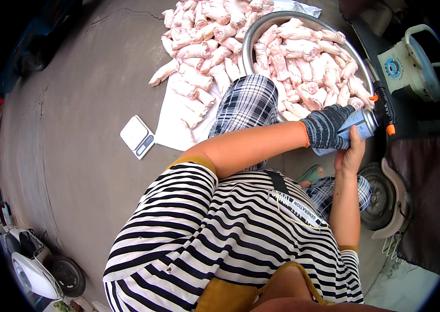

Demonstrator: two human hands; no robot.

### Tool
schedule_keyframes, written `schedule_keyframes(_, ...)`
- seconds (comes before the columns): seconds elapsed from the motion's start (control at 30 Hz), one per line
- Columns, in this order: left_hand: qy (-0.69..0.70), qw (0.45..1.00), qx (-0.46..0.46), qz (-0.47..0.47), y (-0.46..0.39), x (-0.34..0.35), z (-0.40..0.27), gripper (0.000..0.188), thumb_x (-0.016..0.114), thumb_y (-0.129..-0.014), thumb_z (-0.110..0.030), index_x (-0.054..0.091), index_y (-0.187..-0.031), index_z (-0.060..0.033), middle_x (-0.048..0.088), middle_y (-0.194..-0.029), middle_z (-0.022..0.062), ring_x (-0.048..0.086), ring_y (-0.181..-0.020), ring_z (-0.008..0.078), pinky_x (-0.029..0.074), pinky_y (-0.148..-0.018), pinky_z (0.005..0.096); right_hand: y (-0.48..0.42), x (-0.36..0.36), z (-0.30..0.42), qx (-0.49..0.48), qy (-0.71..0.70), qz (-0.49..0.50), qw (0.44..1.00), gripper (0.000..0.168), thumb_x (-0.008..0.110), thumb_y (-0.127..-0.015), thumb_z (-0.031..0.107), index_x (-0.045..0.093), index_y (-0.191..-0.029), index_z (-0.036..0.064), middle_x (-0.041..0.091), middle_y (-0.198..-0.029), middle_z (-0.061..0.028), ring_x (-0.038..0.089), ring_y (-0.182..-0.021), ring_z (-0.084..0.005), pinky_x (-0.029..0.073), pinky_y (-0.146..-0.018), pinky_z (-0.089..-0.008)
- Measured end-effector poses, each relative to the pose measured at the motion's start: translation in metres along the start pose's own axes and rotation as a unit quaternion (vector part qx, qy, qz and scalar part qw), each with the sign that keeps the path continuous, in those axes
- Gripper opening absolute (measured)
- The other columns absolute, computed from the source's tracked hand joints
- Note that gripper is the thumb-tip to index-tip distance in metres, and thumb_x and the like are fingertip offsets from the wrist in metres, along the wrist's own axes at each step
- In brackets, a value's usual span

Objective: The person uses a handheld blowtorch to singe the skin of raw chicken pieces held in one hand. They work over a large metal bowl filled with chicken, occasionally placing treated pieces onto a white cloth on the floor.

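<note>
My left hand [327, 125], in a dark striped knit glove, is wrapped around a blue-and-silver gas canister [361, 121]. A black torch head [384, 111] with orange parts is fitted on the canister and points away to the right. My bare right hand [350, 154] holds the same canister from the near side, its thumb up against the wall. Just beyond the hands stands a large round metal basin [248, 46] heaped with pale pig's trotters [301, 50]. More trotters [200, 50] lie piled and in rows on a white sheet [171, 128], left of the basin.
A white digital scale [137, 134] sits on the concrete floor left of the sheet. A parked scooter [34, 265] is at the lower left. On the right are a wheel [377, 195] with a fender and a pale child seat [407, 68], close to the torch.
</note>
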State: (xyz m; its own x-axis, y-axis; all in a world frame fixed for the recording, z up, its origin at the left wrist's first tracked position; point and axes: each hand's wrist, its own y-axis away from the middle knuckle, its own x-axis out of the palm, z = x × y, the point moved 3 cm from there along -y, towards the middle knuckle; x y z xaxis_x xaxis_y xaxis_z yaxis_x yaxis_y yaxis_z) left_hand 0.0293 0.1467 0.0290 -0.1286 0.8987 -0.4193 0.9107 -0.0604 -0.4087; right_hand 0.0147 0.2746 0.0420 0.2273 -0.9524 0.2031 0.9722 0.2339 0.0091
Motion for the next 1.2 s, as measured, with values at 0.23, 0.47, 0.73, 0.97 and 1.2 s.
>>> schedule_keyframes(0.23,-0.015,0.938,-0.032,-0.345,0.111,-0.188,0.083,0.028,0.054,-0.088,-0.008,0.06,-0.115,0.0008,0.063,-0.108,0.0155,0.06,-0.099,0.0255,0.045,-0.09,0.033,-0.045,-0.065,0.035,-0.022,0.024,-0.023,0.999,0.058,0.06,-0.086,0.03,0.042,-0.13,-0.003,0.055,-0.122,-0.0152,0.053,-0.113,-0.0256,0.041,-0.1,-0.04)
schedule_keyframes(0.47,-0.067,0.688,-0.676,-0.255,0.476,-0.155,0.322,0.035,0.05,-0.091,-0.035,0.06,-0.11,-0.0075,0.063,-0.102,0.0139,0.061,-0.09,0.0301,0.049,-0.078,0.044,-0.073,-0.096,0.038,-0.007,0.031,-0.044,0.999,0.056,0.056,-0.088,0.031,0.042,-0.128,-0.005,0.054,-0.121,-0.0172,0.052,-0.114,-0.0269,0.039,-0.101,-0.0418)
schedule_keyframes(0.73,0.043,0.555,-0.82,-0.135,0.485,-0.087,0.351,0.059,0.06,-0.081,-0.056,0.058,-0.114,-0.0069,0.063,-0.101,0.0169,0.061,-0.076,0.0305,0.049,-0.064,0.0414,-0.07,-0.089,0.021,0.024,0.006,-0.043,0.999,0.059,0.057,-0.087,0.034,0.041,-0.129,-0.004,0.054,-0.123,-0.0172,0.053,-0.113,-0.0273,0.039,-0.101,-0.0422)
schedule_keyframes(0.97,0.257,0.448,-0.843,-0.152,0.485,-0.042,0.355,0.066,0.061,-0.078,-0.06,0.059,-0.111,-0.0036,0.063,-0.099,0.0195,0.06,-0.073,0.0299,0.048,-0.062,0.0399,-0.065,-0.074,0.02,0.011,0.065,-0.056,0.996,0.055,0.058,-0.086,0.03,0.045,-0.126,-0.004,0.056,-0.119,-0.0183,0.055,-0.111,-0.0274,0.04,-0.099,-0.0408)
schedule_keyframes(1.2,0.272,0.45,-0.833,-0.176,0.459,-0.034,0.325,0.068,0.064,-0.075,-0.06,0.06,-0.108,0.0001,0.064,-0.096,0.0199,0.06,-0.07,0.0314,0.05,-0.063,0.04,-0.058,-0.082,0.02,-0.007,0.093,-0.069,0.993,0.05,0.057,-0.086,0.026,0.047,-0.124,-0.004,0.06,-0.112,-0.0188,0.059,-0.103,-0.026,0.045,-0.094,-0.0393)
